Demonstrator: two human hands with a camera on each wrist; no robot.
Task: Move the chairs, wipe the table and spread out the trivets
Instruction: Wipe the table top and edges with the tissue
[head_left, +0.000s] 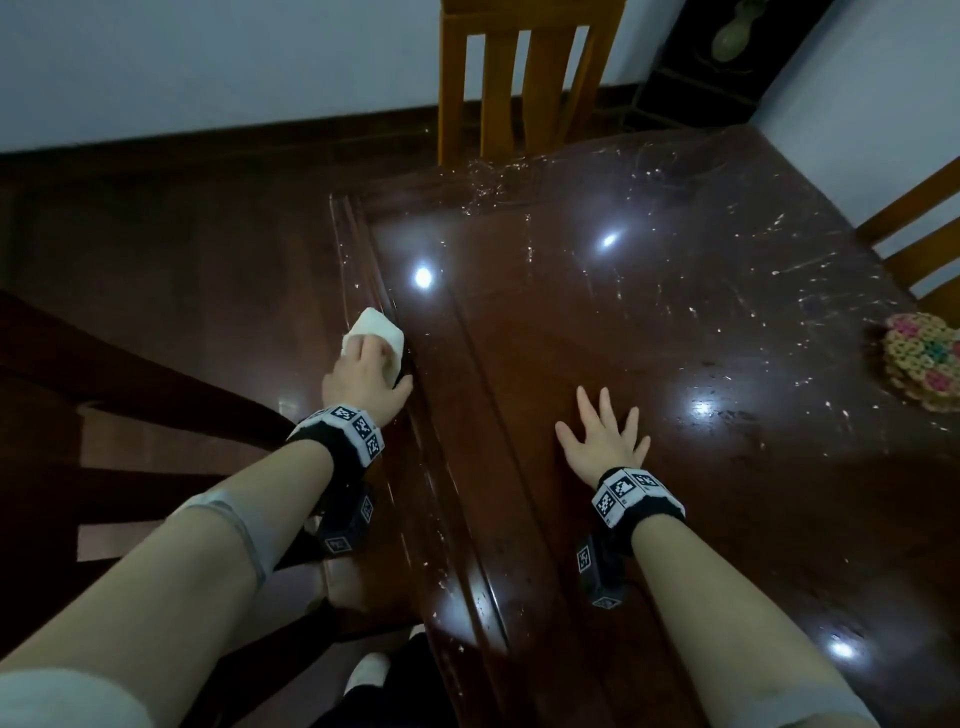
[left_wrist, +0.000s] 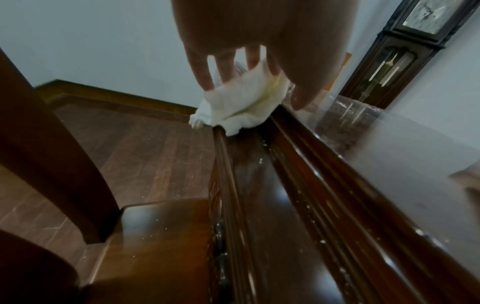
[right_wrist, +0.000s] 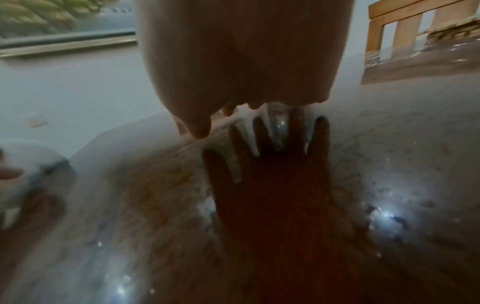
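Dark, glossy wood filled the scene: a table (head_left: 675, 364) under a clear scratched cover that mirrored ceiling lights, with pale walls behind. No readable writing showed anywhere; the only markings were the black-and-white square code patterns on the bands at both wrists.

At the table's moulded left edge the left hand (head_left: 363, 379) lay palm down on a folded white cloth (head_left: 376, 330), its fingers (left_wrist: 207, 70) spread over the top of it and the thumb along the table side, pressing it onto the rim; from the left wrist view the cloth (left_wrist: 233, 109) straddled the raised edge rail. The forearm reached forward from the lower left.

To the right of that hand, the right hand (head_left: 602, 441) rested flat on the tabletop, fingers straight and splayed, holding nothing; its dark reflection showed beneath it in the right wrist view.

Farther right of the right hand, near the table's far side, lay a stack of colourful trivets (head_left: 924, 364). Beyond them stood a light wooden chair (head_left: 914, 234), and another light chair (head_left: 524, 78) stood at the far end ahead of both hands. A dark chair (left_wrist: 64, 154) sat left of the left hand, close against the table.
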